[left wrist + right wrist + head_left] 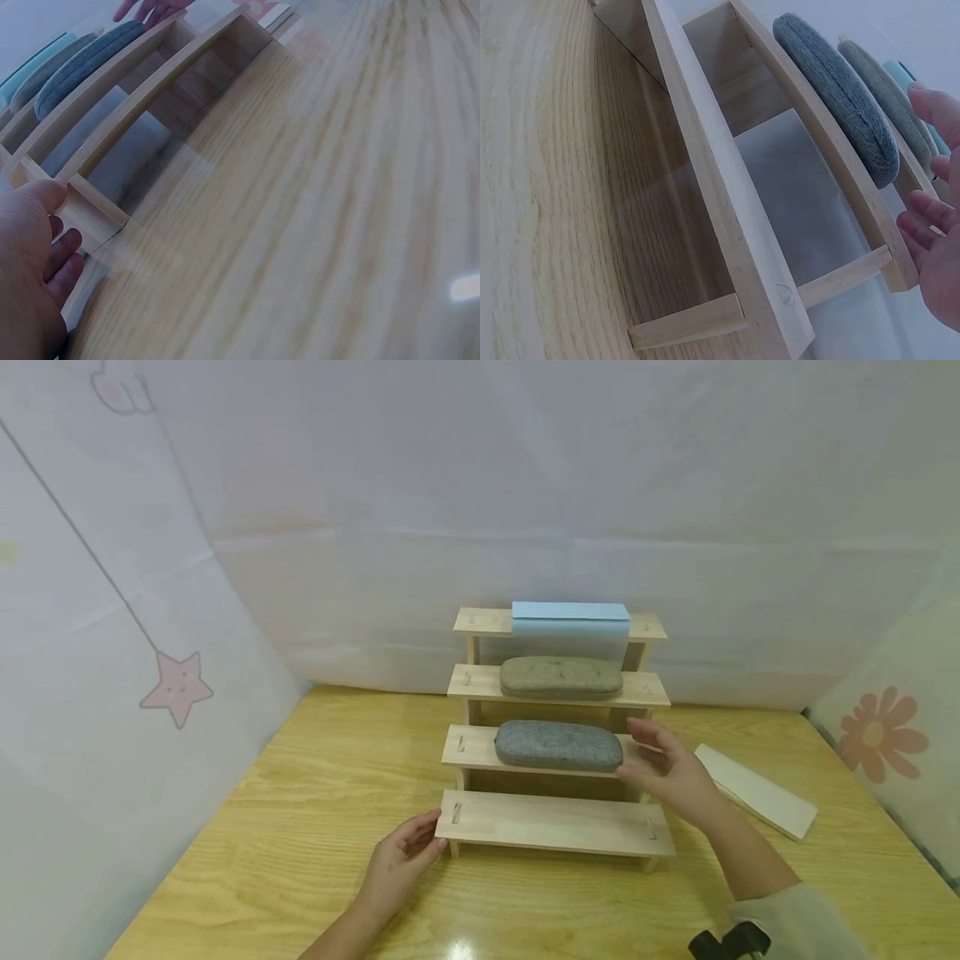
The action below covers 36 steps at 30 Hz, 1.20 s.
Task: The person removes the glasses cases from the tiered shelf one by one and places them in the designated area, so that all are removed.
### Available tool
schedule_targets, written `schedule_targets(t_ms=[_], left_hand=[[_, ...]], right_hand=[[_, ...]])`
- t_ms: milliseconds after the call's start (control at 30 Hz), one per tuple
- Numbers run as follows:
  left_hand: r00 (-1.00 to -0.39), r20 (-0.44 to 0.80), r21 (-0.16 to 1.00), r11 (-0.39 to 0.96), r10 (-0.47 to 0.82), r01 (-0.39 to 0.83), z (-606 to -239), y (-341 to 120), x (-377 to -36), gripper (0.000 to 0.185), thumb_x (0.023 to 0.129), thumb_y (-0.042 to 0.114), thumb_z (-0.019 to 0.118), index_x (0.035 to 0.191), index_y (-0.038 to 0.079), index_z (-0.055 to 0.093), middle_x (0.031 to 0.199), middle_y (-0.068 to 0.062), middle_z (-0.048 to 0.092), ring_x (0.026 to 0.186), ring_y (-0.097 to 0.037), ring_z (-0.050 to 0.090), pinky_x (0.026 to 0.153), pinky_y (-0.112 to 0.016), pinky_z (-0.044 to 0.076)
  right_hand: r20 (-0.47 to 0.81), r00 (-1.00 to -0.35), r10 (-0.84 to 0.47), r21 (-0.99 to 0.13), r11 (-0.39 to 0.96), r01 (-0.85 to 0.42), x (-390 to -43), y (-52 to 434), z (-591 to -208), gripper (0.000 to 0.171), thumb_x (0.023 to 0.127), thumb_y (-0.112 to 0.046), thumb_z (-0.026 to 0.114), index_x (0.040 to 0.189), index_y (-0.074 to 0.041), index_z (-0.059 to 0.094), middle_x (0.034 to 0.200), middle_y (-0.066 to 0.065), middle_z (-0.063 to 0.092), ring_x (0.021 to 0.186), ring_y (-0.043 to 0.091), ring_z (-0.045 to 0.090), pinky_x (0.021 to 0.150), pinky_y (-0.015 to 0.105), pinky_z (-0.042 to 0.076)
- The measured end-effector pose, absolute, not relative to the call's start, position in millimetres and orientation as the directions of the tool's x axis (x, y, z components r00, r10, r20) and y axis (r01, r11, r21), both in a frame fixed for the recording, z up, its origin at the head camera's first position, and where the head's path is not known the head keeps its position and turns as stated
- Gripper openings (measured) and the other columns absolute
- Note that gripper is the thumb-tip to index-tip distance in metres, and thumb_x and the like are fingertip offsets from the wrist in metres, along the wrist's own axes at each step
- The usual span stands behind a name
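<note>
step: grey case (pixel 558 745) sits on tier 2 of rack (pixel 555 822), frame center; right hand (pixel 671 768) beside it, fingers relaxed, holding nothing.
left hand (pixel 397 864): fingers loose at rack's lower-left corner, no grip.
next, prob: white case (pixel 757 792) on table (pixel 300 827), right of frame, needs a reach.

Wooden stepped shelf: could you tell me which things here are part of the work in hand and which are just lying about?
In hand:
wooden stepped shelf
grey case
left hand
right hand

Lying about:
tan case
blue box
white case

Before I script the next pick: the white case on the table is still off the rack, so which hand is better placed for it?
Right hand: it hovers beside the white case; the left hand is at the rack's far end.
</note>
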State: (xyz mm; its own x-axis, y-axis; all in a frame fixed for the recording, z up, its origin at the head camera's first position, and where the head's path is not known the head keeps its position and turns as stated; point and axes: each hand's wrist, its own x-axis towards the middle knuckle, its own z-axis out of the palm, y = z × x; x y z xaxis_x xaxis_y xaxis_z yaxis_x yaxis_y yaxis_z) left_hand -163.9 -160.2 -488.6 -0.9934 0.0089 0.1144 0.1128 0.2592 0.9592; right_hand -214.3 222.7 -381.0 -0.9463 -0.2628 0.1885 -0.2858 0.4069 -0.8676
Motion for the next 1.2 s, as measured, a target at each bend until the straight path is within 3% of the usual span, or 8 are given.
schedule_targets(t_ms=[133,233,500,667,833,1200], left_hand=[[-0.994,0.113,0.958,0.263,0.008,0.111,-488,-160,-164,0.041,0.088,0.014,0.073,0.127,0.007,0.063,0.128,-0.014,0.066,0.116,-0.028,0.064,0.091,-0.014,0.051],[-0.993,0.116,0.958,0.262,0.011,0.115,-489,-160,-164,0.041,0.088,0.015,0.073,0.127,0.006,0.063,0.128,-0.014,0.066,0.115,-0.029,0.065,0.090,-0.013,0.051],[-0.992,0.129,0.956,0.263,0.008,0.127,-488,-159,-164,0.040,0.088,0.013,0.073,0.126,0.005,0.063,0.127,-0.015,0.066,0.114,-0.030,0.065,0.088,-0.012,0.052],[-0.992,0.128,0.955,0.269,0.007,0.125,-488,-159,-164,0.041,0.088,0.014,0.073,0.126,0.004,0.063,0.128,-0.015,0.065,0.114,-0.030,0.065,0.089,-0.014,0.052],[-0.992,0.127,0.956,0.267,0.002,0.123,-489,-159,-164,0.040,0.088,0.013,0.073,0.126,0.005,0.063,0.128,-0.015,0.065,0.114,-0.029,0.065,0.089,-0.012,0.051],[-0.992,0.125,0.956,0.266,0.007,0.122,-489,-159,-164,0.040,0.088,0.014,0.073,0.126,0.005,0.063,0.128,-0.015,0.066,0.114,-0.029,0.065,0.089,-0.011,0.050]], right_hand=[[0.150,-0.954,-0.260,-0.857,0.448,-0.256,-216,220,-380,0.074,0.091,-0.024,0.072,0.151,-0.008,0.031,0.153,0.024,0.033,0.139,0.050,0.034,0.111,0.056,0.038],[0.142,-0.955,-0.259,-0.846,0.469,-0.253,-218,217,-380,0.075,0.090,-0.027,0.073,0.151,-0.011,0.033,0.153,0.024,0.033,0.139,0.050,0.033,0.111,0.062,0.035],[0.156,-0.947,-0.279,-0.807,0.516,-0.285,-225,207,-382,0.076,0.087,-0.030,0.075,0.148,-0.007,0.036,0.150,0.022,0.038,0.138,0.047,0.036,0.113,0.062,0.033],[0.182,-0.937,-0.298,-0.769,0.550,-0.324,-229,200,-383,0.076,0.087,-0.030,0.076,0.147,-0.003,0.037,0.146,0.024,0.041,0.132,0.044,0.044,0.108,0.058,0.041],[0.168,-0.940,-0.296,-0.739,0.594,-0.318,-232,195,-381,0.077,0.086,-0.034,0.077,0.147,-0.007,0.039,0.145,0.021,0.042,0.126,0.040,0.050,0.101,0.054,0.046],[0.155,-0.936,-0.315,-0.713,0.620,-0.327,-240,184,-381,0.079,0.083,-0.039,0.078,0.147,-0.011,0.041,0.149,0.018,0.040,0.130,0.040,0.046,0.103,0.059,0.043]])
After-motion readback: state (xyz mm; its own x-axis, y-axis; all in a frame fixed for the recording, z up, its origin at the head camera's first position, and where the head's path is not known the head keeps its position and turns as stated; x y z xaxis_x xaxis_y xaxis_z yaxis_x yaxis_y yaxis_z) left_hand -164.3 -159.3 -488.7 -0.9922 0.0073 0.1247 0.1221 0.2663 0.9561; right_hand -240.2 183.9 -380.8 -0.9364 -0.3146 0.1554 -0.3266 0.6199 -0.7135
